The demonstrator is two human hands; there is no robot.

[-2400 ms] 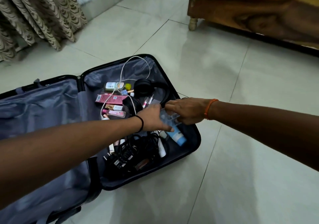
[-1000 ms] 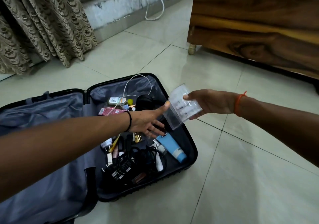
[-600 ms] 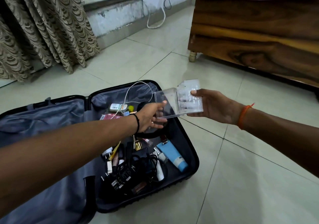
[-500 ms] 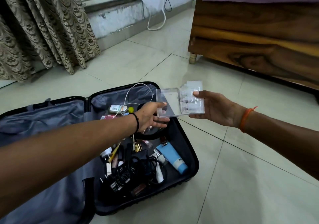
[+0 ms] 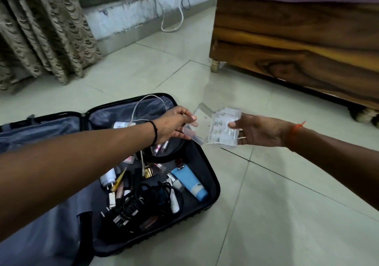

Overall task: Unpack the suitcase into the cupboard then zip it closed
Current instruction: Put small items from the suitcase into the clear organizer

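Lying open on the floor at the left, the suitcase (image 5: 143, 243) is far from unpacked: cables, a charger, small bottles and a blue tube (image 5: 189, 183) crowd its right half, and its zip cannot be run until they are out. Above that half the left hand (image 5: 174, 124) pinches one flap of a clear plastic case (image 5: 215, 128), while the right hand (image 5: 258, 131) cradles the labelled side with thumb and curled fingers. No cupboard shows. Pale glossy tiles (image 5: 276, 214) cover the floor; a patterned curtain (image 5: 41, 29) hangs at far left, with a wooden bed (image 5: 297, 46) at right.
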